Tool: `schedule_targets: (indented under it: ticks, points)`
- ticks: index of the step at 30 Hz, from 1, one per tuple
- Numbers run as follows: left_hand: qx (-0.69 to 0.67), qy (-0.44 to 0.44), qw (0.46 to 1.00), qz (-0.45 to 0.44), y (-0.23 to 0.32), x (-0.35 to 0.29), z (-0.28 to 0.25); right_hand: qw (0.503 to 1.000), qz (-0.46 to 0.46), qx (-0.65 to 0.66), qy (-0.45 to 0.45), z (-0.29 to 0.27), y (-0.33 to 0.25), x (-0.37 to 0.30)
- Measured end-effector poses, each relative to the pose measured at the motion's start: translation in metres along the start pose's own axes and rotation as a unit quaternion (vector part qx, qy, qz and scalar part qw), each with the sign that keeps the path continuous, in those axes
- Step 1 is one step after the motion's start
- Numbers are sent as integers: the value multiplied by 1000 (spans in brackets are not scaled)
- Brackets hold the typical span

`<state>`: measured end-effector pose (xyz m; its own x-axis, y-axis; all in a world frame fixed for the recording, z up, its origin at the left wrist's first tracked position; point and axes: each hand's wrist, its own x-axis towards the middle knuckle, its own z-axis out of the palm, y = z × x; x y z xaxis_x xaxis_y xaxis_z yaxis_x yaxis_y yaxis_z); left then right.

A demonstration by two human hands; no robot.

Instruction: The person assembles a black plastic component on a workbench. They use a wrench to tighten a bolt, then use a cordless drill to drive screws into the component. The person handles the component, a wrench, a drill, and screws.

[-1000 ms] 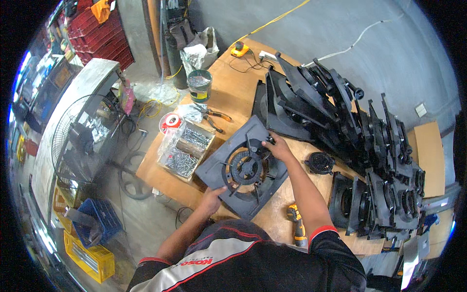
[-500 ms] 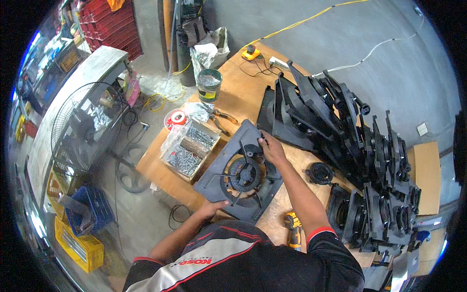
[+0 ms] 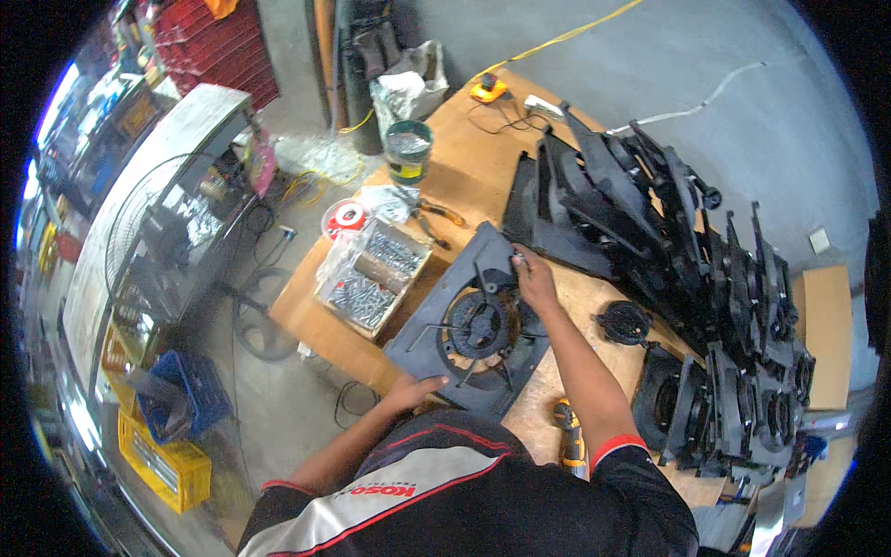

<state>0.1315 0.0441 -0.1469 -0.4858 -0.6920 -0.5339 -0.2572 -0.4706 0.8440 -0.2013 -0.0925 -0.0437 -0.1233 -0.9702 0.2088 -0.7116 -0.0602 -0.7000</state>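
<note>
A black gas stove body [image 3: 419, 345] lies at a slant near the table's front edge, its round burner [image 3: 483, 325] and pan-support arms facing up. My left hand [image 3: 415, 394] grips its near left edge, with the thumb on top. At the far right corner, my right hand [image 3: 535, 278] is closed on the rim; its fingers are partly hidden. Left of the stove stands an open box of screws [image 3: 362, 295], split into two compartments. Orange-handled pliers [image 3: 438, 221] rest beyond it. A loose round black burner part [image 3: 624, 323] sits right of my right forearm.
Many stove bodies [image 3: 603, 209] lean in rows along the right side. A yellow power drill [image 3: 573, 438] lies near my right elbow. Behind the box are a red-and-white roll [image 3: 344, 217] and a bucket [image 3: 408, 153]. A fan [image 3: 162, 237] and crates [image 3: 165, 469] stand left.
The whole view has shifted slightly, so most things appear a little further right. Both hands keep hold of the stove body, which lies in nearly the same place on the table.
</note>
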Motion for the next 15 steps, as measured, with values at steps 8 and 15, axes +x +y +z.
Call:
schedule_targets:
  ticks: [8, 15]
  points:
    - [271, -26, 946, 174, 98, -67, -65, 972, 137, 67, 179, -44, -3, -71]
    - [325, 235, 904, 147, 170, -49, -155, 937, 277, 44, 207, -43, 58, -153]
